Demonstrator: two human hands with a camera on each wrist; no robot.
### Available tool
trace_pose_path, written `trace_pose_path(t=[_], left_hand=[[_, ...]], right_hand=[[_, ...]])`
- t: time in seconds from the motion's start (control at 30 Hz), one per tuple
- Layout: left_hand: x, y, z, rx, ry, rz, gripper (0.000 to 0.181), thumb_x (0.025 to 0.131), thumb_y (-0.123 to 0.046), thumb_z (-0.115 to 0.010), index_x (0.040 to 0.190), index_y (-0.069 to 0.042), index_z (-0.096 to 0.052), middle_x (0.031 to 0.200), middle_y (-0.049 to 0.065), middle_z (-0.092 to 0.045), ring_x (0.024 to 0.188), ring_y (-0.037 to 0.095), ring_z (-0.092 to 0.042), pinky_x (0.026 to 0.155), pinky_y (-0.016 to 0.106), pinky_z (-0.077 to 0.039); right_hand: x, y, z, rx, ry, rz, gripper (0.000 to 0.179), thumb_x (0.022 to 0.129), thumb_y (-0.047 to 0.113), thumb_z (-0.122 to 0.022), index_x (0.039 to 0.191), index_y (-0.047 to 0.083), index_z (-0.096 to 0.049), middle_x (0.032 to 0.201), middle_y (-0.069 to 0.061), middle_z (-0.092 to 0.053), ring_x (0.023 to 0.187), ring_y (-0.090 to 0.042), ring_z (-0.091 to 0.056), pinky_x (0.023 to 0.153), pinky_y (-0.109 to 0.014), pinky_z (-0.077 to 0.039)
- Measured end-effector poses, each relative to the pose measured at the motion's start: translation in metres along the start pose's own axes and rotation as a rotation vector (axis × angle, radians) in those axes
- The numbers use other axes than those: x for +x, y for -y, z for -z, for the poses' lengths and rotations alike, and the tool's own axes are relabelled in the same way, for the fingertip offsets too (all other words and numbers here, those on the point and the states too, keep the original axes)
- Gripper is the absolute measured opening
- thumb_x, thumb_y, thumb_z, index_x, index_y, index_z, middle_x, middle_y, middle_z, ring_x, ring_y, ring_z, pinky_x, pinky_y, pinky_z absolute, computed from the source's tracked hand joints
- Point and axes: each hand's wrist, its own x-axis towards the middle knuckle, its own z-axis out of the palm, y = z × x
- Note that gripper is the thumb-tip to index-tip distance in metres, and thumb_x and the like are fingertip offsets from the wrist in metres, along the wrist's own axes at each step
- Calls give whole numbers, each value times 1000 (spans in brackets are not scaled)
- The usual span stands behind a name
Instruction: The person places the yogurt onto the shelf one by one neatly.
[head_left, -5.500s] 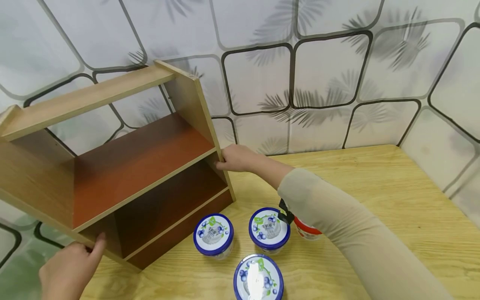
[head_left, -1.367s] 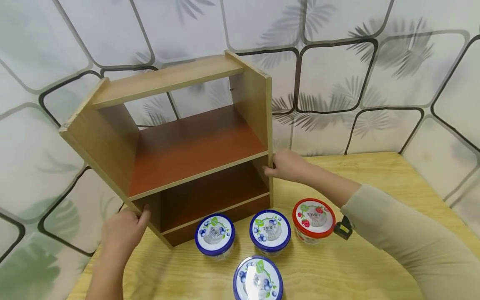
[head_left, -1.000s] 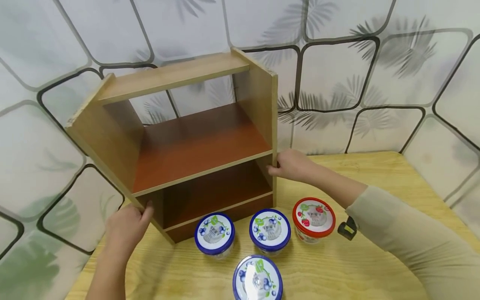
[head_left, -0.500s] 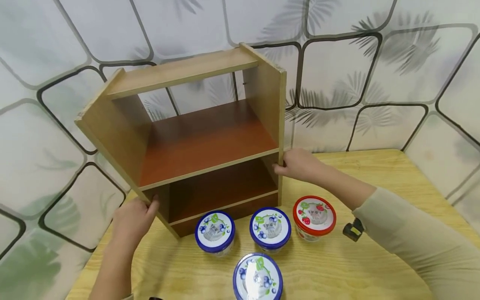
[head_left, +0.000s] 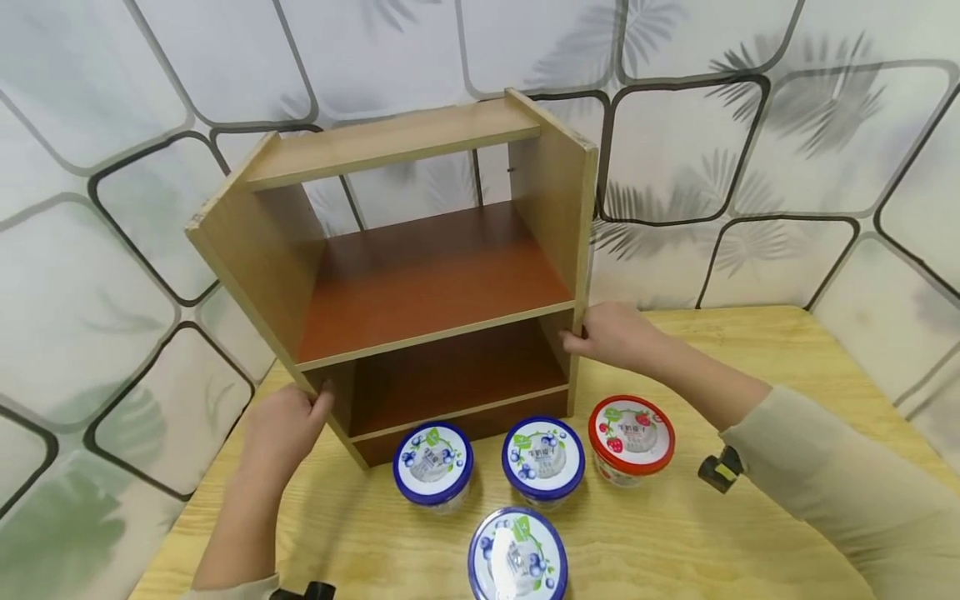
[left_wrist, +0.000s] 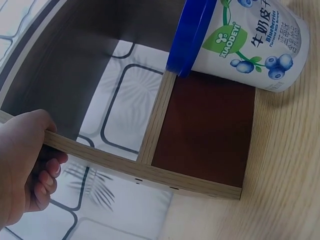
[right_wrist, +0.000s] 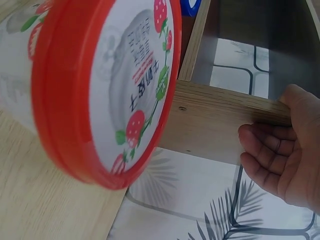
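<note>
Gripping the shelf unit (head_left: 442, 271) from both sides, we seem to be partway through setting its place and angle on the tabletop (head_left: 795, 358). Our left hand (head_left: 281, 429) is closed round the front edge of the left panel, thumb on the inside; our right hand (head_left: 615, 335) has the right panel the same way, fingers bent against its outer face. The unit stands upright towards the back, near the wall (head_left: 667, 158) and slightly askew to it; whether its base bears fully on the wood, we cannot tell.

Just before it sit two blue-lidded tubs (head_left: 432, 465) (head_left: 543, 461), a third (head_left: 517, 557) nearer us, and a red-lidded tub (head_left: 632, 437) below our right forearm. The next move, we judge, calls for an even push from both hands to square the unit up, minding the left tub near its base, then an easy release.
</note>
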Motion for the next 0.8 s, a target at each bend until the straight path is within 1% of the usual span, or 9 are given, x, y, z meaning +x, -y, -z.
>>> trace_pose_path(t=[0.1, 0.23, 0.5, 0.63, 0.8], left_hand=[[3, -4, -3, -16, 13, -13, 48, 93, -34, -41, 49, -16, -34, 43, -5, -30, 40, 14, -30, 39, 29, -23], [8, -11, -7, -18, 17, -28, 49, 93, -34, -42, 48, -16, -34, 43, -6, -29, 41, 14, -30, 39, 29, -23], [17, -24, -17, -22, 5, -61, 46, 92, -34, -44, 50, -15, -38, 45, -4, -34, 43, 17, -35, 40, 32, -26], [23, -32, -20, -32, 7, -93, 46, 92, -34, -45, 50, -15, -39, 46, -3, -35, 44, 16, -36, 40, 32, -27], [32, -40, -23, -42, 11, -130, 44, 92, -32, -46, 52, -15, -38, 48, -3, -35, 45, 17, -37, 42, 32, -28]], right_hand=[[-6, -4, 0, 12, -13, -6, 40, 86, 29, -57, 50, 16, -44, 44, 8, -32, 44, -11, -36, 45, -26, -28], [-13, -11, 1, 35, -24, -38, 37, 85, 27, -58, 54, 14, -46, 45, 7, -34, 44, -11, -36, 46, -26, -28], [-28, -22, 6, 42, -14, -91, 36, 86, 26, -57, 54, 14, -45, 46, 6, -34, 44, -11, -35, 46, -26, -27], [-38, -27, 9, 14, -33, -125, 38, 85, 27, -56, 52, 14, -44, 45, 6, -34, 44, -12, -35, 45, -26, -26], [-50, -32, 12, -38, -64, -140, 40, 85, 30, -55, 51, 15, -41, 44, 7, -31, 43, -11, -32, 43, -26, -23]])
